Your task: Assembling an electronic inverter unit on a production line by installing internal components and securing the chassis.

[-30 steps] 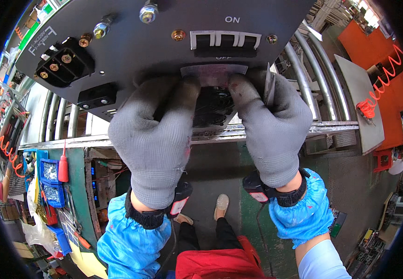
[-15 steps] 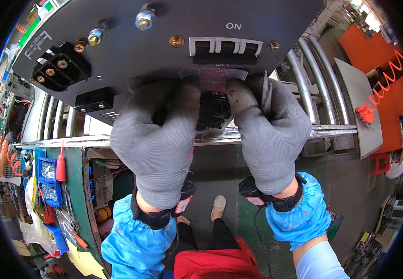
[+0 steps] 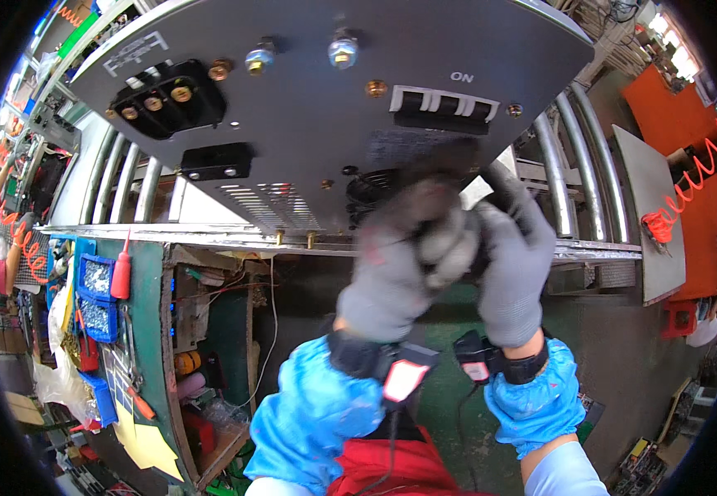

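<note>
A dark grey metal equipment panel [image 3: 292, 107] stands before me, with a row of black switches [image 3: 444, 107], a black terminal block [image 3: 164, 99] and bolts on it. Below the switches, a faint dark label [image 3: 408, 147] lies on the panel. My right hand [image 3: 514, 264], in a grey glove, is closed on a small white sheet [image 3: 476, 192] by the panel's lower right. Close beside it, my gloved left hand [image 3: 396, 260] is smeared by motion, its fingers toward the right hand. A round fan opening [image 3: 368, 192] is partly covered by the left hand.
Metal rollers [image 3: 590, 165] run under the panel. On the left, a green bench [image 3: 148, 331] carries blue bins [image 3: 96, 298] of small hardware, a red-handled tool [image 3: 121, 277] and pliers. An orange coiled hose [image 3: 689, 174] hangs right. A co-worker's arm [image 3: 13, 256] shows at far left.
My left hand has left the panel and swung right to the right hand. The right hand has drawn back from the label with the white sheet. The panel appears shifted right in view.
</note>
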`<state>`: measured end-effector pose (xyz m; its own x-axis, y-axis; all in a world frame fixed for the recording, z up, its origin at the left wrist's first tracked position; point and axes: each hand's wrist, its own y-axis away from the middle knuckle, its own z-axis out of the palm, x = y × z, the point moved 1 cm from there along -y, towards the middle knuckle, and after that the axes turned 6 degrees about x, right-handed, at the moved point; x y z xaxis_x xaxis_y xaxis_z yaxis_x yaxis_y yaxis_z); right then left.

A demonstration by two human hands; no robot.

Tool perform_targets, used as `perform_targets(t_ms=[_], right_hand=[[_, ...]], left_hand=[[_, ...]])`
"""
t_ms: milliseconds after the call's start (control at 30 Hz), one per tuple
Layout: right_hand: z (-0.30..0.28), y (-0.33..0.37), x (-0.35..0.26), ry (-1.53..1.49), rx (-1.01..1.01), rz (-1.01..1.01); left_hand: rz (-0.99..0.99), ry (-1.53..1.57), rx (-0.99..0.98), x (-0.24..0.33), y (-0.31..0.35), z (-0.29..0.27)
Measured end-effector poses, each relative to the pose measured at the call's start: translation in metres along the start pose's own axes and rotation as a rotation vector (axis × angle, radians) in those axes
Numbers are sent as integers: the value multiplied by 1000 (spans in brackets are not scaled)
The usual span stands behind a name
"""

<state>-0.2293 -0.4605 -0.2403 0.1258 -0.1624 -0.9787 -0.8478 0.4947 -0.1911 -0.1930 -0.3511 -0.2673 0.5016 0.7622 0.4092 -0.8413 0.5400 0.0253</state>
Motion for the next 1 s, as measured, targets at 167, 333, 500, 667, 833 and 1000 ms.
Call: perform_targets(t_ms=[167,333,500,667,833,1000], right_hand=[[-21,-9,29,-157,-146,167],[-24,63,105,-147,-98,453],[-16,186,148,644,-533,808],[77,246,106,417,-1018,611],[233,322,32,237,-1205,-162],[375,437,-2,293,-1061,-636]], left_hand=[[-110,208,-71,-20,-10,4],[-145,-186,164,-48,56,-55],[-220,-772,831,-96,260,-189],[-826,-1398,1184,-92,550,-249],[-363,-399,1833,-93,722,-231],[-43,-205,1809,-92,791,-231]])
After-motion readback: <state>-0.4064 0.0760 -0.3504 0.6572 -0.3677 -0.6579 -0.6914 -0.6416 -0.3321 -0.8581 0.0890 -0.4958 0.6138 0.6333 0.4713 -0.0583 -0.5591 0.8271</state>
